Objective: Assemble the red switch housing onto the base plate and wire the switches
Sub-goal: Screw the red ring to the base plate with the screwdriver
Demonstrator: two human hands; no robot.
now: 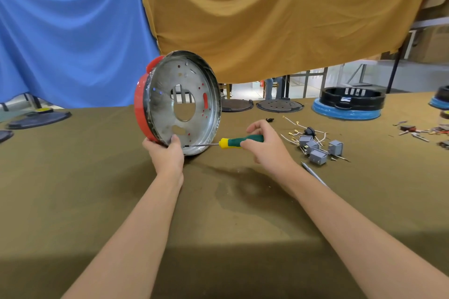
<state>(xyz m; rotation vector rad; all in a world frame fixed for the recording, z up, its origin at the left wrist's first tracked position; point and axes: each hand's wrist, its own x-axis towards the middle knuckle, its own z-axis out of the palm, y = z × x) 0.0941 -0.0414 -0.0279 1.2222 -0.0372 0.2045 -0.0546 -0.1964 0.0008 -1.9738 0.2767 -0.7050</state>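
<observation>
A round metal base plate (167, 104) with a red housing (140, 109) around its outer side stands on edge on the table, its hollow inside facing right. My left hand (167, 152) grips its lower rim. My right hand (266, 147) holds a screwdriver with a green and yellow handle (237, 141); the thin shaft runs left, and its tip sits at the plate's lower inside rim, beside my left thumb. Several grey switches (318, 149) with loose wires (297, 128) lie on the table to the right of my right hand.
The table has an olive cloth (218, 201). Dark round plates (279, 105) lie along its far edge, and one (38, 119) at the left. A black and blue housing (348, 103) stands at the back right. Small parts (418, 132) lie at the far right. Blue and ochre cloths hang behind.
</observation>
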